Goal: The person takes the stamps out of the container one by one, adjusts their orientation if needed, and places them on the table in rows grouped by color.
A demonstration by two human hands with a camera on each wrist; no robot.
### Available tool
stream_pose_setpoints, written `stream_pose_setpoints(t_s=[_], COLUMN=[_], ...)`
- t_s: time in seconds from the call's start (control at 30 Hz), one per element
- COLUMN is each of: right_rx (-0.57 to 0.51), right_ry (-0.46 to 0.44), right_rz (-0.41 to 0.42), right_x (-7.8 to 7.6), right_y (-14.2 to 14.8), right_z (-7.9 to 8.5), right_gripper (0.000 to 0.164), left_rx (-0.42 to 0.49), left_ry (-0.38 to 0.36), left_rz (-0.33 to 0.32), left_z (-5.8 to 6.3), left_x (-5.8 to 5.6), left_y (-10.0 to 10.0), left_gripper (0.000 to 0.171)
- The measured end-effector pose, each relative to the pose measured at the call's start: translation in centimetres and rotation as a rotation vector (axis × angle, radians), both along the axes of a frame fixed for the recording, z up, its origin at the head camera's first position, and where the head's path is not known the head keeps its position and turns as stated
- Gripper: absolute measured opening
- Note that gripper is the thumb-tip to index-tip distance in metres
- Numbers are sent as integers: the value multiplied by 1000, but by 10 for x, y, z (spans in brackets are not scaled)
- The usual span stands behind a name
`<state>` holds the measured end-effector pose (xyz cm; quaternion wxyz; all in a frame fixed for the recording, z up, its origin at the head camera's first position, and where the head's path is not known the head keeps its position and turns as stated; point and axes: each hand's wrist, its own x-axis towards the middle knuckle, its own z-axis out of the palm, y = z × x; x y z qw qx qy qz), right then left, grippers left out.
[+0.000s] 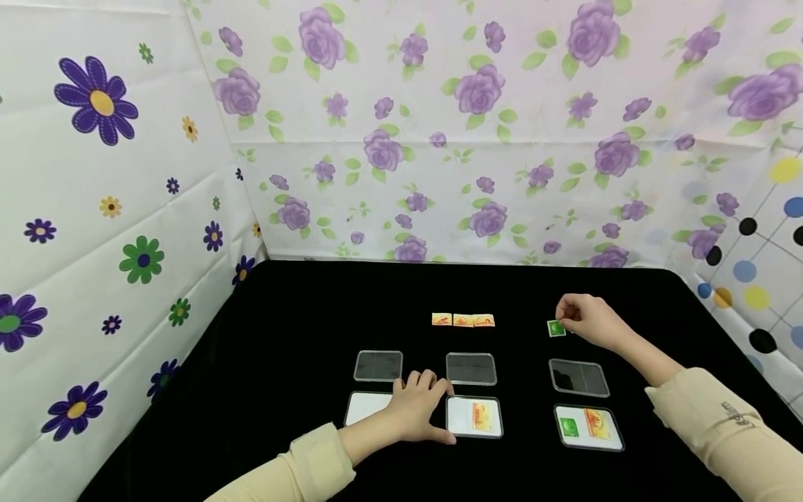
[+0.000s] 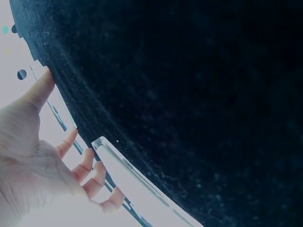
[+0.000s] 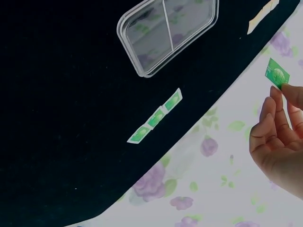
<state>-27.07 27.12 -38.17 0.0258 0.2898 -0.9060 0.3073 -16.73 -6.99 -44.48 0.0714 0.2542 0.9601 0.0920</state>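
My right hand (image 1: 590,319) pinches a stamp-sized green card (image 3: 277,72) between thumb and fingertips, above the table's far right. In the right wrist view, a short row of three similar green cards (image 3: 155,118) lies on the black cloth; the hand mostly hides them in the head view. My left hand (image 1: 417,410) spreads between two white-lined clear cases. Its thumb is at the near left corner of the middle case (image 1: 461,418), which holds an orange card (image 1: 482,417). Its fingers partly cover the left case (image 1: 365,406), whose visible part shows plain white.
The right case (image 1: 608,445) contains a green card (image 1: 568,427) and an orange card (image 1: 598,423). Behind the cases lie three clear lids, left (image 1: 378,365), middle (image 1: 470,369) and right (image 1: 578,377). Farther back, three orange cards (image 1: 463,321) form a row. Flowered cloth (image 1: 376,209) walls the table.
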Motion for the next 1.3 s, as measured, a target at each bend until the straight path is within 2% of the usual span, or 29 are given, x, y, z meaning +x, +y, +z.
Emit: stream_pose_setpoints(t_s=[0.27,0.57,0.87,1.07,1.3], right_rx=[38,65,99,104,130], right_ry=[-74,-109,-141,-184,-171], right_rz=[-53,-52,-97,-112,-129], right_x=[-11,-29,-46,-50,-51], right_y=[7,9,8,9,16], right_z=[0,-14,-23,-25,-27], right_gripper=[4,4,4,3,5], left_rx=[3,10,16,13,7], left_ry=[-10,-5,13,3,4], left_rz=[-1,-1,7,7,-5], left_z=[0,2,3,2,3], left_x=[3,4,0,0,2], left_y=[-1,-5,-7,-6,-1], left_gripper=[69,68,68,68,69])
